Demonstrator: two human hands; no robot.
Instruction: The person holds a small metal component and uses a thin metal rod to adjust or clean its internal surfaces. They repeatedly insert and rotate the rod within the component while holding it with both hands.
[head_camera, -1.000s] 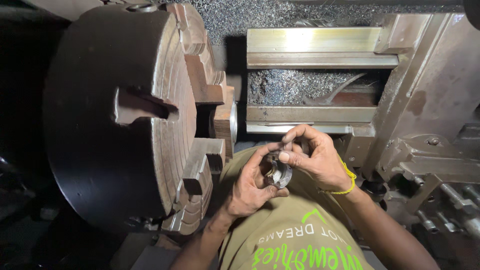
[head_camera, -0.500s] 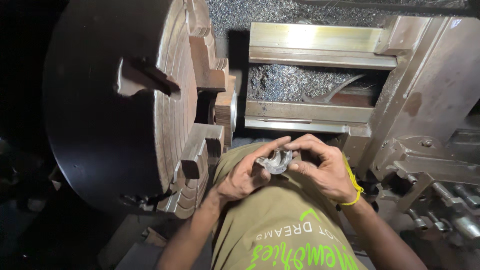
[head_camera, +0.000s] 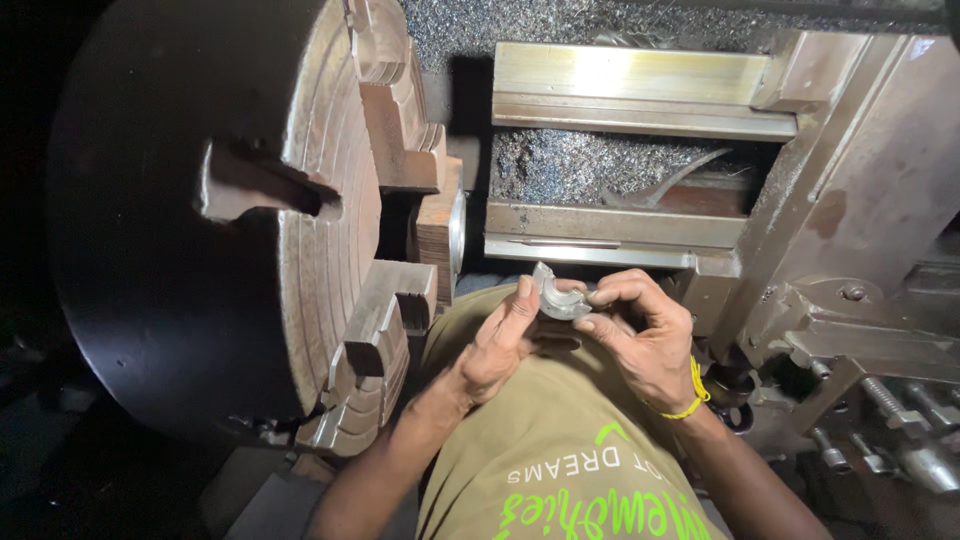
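My left hand and my right hand meet in front of my chest, both pinching a small curved grey metal piece, shaped like a half ring. The left thumb presses its left end while the right fingers grip its right side. A yellow band circles my right wrist. Just left of the hands stands a large lathe chuck with stepped jaws.
The lathe bed rails run across the top right, with a mass of metal shavings between them. The carriage with bolts and handles sits at the right. Dark space lies to the far left.
The view has shifted, so the chuck fills more of the left. My hands have turned the metal piece and lifted it slightly; both still grip it.
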